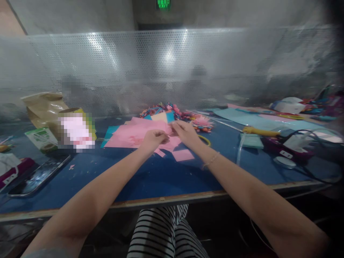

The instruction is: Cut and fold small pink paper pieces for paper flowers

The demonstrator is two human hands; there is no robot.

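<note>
From here I see a smartphone (41, 175) on the surface (161, 181), a brown bag (44, 107) farther back, and a perforated metal panel (150, 53) below a green EXIT sign (163, 4).

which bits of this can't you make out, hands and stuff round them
Head view:
Whether the left hand and right hand pinch anything: too small, blurred.
Pink paper behind the hands: covered by them.
Yellow container's label: pixelated.
Exit sign's top: cut off by the upper edge.
</note>
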